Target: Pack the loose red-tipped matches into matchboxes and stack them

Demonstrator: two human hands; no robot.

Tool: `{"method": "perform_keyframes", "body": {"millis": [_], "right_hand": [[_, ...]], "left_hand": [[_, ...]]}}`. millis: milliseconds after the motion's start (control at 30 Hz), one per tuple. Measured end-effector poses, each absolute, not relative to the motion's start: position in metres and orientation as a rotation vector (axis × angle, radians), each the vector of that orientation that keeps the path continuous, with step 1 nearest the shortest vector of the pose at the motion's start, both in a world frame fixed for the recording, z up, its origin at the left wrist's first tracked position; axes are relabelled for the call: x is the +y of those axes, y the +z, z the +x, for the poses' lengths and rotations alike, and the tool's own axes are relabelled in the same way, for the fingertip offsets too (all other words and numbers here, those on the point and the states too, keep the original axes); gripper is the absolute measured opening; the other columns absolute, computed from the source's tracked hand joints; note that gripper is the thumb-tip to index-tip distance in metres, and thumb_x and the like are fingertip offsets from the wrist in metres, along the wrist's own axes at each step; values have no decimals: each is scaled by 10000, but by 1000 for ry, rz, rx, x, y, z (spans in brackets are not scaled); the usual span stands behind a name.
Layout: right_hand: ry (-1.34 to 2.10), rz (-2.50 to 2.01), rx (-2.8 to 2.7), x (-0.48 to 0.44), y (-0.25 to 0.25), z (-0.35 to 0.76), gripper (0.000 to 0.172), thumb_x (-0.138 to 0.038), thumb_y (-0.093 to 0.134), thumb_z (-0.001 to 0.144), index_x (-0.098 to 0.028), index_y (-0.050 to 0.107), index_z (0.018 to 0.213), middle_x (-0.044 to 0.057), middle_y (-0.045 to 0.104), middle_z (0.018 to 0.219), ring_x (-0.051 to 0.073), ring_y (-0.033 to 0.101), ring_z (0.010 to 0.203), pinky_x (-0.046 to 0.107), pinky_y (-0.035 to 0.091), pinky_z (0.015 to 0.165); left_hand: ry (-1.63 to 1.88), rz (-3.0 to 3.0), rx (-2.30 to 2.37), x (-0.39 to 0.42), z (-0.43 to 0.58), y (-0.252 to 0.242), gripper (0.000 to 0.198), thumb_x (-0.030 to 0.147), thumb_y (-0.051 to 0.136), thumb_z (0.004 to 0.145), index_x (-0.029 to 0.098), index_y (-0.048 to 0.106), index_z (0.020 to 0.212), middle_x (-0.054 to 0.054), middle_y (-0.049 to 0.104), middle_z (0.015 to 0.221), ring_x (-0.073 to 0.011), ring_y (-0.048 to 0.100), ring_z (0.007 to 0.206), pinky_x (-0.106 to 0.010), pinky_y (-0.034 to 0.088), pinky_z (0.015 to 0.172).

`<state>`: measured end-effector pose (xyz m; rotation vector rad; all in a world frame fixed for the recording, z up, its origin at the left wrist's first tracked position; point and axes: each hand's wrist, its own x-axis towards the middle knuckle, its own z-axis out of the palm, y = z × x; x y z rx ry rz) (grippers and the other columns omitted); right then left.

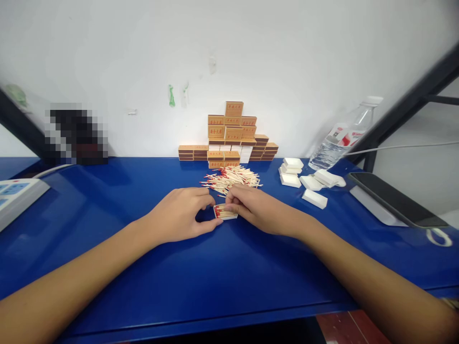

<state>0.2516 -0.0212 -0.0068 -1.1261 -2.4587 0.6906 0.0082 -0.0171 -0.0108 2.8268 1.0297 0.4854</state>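
A small white matchbox tray (231, 218) lies on the blue table between my two hands, with red-tipped matches (220, 211) in it. My left hand (184, 212) curves around the tray's left end, thumb at the near corner and fingertips at the far one. Over the right part of the tray, my right hand (253, 208) is closed in a pinch at the matches; its fingers hide that part. Just behind the hands spreads a heap of loose matches (233, 179), heads mostly to the left.
Orange-brown matchboxes (233, 120) are stacked against the wall. Several white trays (314, 198) lie to the right, near a tilted water bottle (339, 136) and a black phone (394, 198) propped on a white box. A white device (21, 200) stands at the left edge.
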Motion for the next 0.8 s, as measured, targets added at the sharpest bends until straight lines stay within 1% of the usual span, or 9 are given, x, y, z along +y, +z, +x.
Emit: {"method": "perform_keyframes", "body": {"millis": [133,333,533,800], "right_hand": [[644,-1096,-2498,-21,-3,253,175,-255,569,1049,-201,590,884,30,625,915,173,523,826,310,387,734],[599,-1040,-2531,-22,2,256,152,-291,654,1009,-201,649,886,11,630,872,160,520,799,302,387,715],[574,-1041,-2531,-21,2,258,109,-245,640,1000,-204,641,899,8,625,858,160,520,786,299,373,702],[513,-1112,-2499,-20,-3,257,74,-242,626,1000,-209,611,936,29,621,917,175,523,827,304,374,720]], "left_hand": [[485,2827,1026,-17,9,-11,280,460,668,952,183,703,931,-17,690,840,-168,631,732,-292,435,644],[480,2822,1030,-17,8,-10,284,457,662,955,180,690,896,-15,678,821,-170,624,736,-293,429,643],[475,2821,1032,-18,8,-10,278,457,668,952,182,706,930,-15,680,833,-174,627,745,-302,436,652],[465,2824,1017,-18,9,-9,303,479,647,964,184,707,941,-17,681,840,-176,631,753,-309,454,653]]}}
